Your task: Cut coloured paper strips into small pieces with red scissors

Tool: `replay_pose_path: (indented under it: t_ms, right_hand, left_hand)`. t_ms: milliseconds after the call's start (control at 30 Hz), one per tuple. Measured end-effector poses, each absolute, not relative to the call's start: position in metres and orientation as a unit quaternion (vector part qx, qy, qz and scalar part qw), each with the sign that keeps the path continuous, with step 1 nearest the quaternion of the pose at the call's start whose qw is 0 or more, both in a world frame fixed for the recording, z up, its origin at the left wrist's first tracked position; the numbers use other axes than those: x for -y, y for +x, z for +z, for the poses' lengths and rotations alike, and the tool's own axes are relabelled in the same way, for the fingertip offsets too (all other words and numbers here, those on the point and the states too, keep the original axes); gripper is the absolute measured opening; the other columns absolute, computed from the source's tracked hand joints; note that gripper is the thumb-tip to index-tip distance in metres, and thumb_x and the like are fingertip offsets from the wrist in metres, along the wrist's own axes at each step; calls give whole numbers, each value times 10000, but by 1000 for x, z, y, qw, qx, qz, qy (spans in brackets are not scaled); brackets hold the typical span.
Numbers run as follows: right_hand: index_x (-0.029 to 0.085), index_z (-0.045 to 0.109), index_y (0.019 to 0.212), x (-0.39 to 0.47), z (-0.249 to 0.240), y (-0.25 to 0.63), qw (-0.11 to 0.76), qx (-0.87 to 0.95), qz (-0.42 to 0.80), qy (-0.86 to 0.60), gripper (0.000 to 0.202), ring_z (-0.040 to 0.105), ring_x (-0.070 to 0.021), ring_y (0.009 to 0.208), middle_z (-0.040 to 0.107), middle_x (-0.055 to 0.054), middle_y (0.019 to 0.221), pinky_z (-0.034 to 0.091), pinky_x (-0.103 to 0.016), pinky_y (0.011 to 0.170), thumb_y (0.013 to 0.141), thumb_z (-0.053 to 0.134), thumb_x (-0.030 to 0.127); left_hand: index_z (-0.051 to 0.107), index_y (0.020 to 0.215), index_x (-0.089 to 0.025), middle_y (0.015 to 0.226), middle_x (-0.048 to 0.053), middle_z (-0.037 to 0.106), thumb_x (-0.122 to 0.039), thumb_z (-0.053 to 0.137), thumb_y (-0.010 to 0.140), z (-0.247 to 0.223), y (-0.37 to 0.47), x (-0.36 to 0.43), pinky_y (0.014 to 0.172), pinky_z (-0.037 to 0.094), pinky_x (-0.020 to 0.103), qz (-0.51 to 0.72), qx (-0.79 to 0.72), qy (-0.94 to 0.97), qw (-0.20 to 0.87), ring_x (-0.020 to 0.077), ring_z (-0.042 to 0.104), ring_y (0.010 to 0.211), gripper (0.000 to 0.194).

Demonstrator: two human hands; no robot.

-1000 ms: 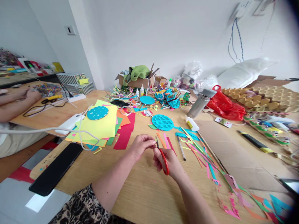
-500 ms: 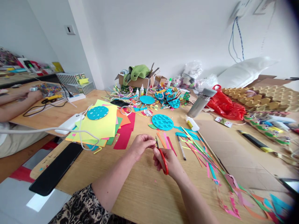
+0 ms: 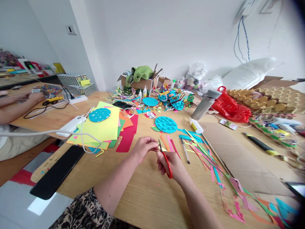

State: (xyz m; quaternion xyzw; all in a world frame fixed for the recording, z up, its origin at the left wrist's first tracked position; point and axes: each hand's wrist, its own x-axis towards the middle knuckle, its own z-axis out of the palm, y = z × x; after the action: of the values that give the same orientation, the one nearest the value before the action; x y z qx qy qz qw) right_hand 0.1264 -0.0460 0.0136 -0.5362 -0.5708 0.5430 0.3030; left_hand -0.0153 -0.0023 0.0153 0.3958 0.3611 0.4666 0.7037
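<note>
My right hand (image 3: 172, 165) is closed round the red-handled scissors (image 3: 169, 170), whose blades point up and away from me. Close by on the left, my left hand (image 3: 145, 149) is pinched, its fingertips beside the blades; what lies between them is too small to make out. A pale yellow sliver of paper (image 3: 163, 148) shows just beyond the blades. Orange, pink and red paper strips (image 3: 169, 143) lie past my hands. Behind them is a blue paper oval with raised bumps (image 3: 166, 124). A pen (image 3: 185, 150) lies to the right.
Coloured paper sheets (image 3: 107, 127), a power strip (image 3: 71, 126) and a black phone (image 3: 58, 171) are at left. Paper strips (image 3: 209, 156), a glue bottle (image 3: 196, 126), a metal flask (image 3: 206, 105) and cardboard (image 3: 235, 152) are at right. Another person's hands (image 3: 33, 97) show far left.
Both hands stay in nearly the same place, the scissors shifting only very slightly. A pale yellow sliver shows more clearly by the blades.
</note>
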Motion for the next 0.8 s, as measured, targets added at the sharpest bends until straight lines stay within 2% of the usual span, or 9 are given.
replay_pose_path:
  t_ms: [800]
  right_hand:
    - [155,504,621,46,13,123,322,586,528,-523,525,535,-113,394,563,-16,527,379,-210,376,771,494,657]
  left_hand:
    - [628,642,-106,606,29,628,-220,728,587,14,-13,3,618,431,260,462,-356,386,715,115,559,567,161]
